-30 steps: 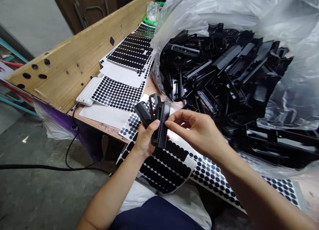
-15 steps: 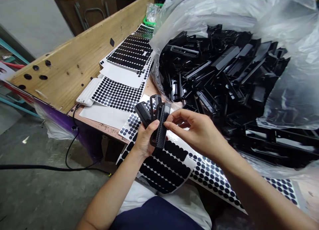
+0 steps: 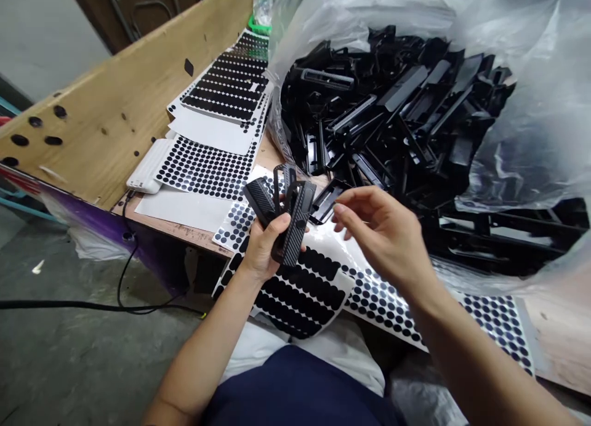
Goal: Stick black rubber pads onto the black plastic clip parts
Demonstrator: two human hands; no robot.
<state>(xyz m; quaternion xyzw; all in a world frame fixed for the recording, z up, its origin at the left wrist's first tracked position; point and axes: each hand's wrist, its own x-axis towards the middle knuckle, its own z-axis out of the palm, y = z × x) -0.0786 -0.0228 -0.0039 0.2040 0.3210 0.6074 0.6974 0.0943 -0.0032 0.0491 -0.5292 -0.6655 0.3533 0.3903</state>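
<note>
The work looks partway along: the left hand clasps at least 3 black parts in a fan, its thumb pressed over them, above the near edge of the table, while a great heap of similar pieces fills the clear plastic bag on the right. Whether the held parts are finished cannot be told. The right hand is apart from them, just to their right, with its fingers curled and the thumb near the fingertips; I cannot tell whether it pinches anything. Just beyond its fingertips lies 1 more piece, at the near left side of the heap. Plenty of stickers remain on the near sheet, which hangs over the table edge, and on the dotted sheet farther left. A white box sits at the left edge, below a wooden board with several dark spots; a green basket stands at the far end. The bulky bag and overlapping sheets crowd the table, leaving little free space around the hands.
</note>
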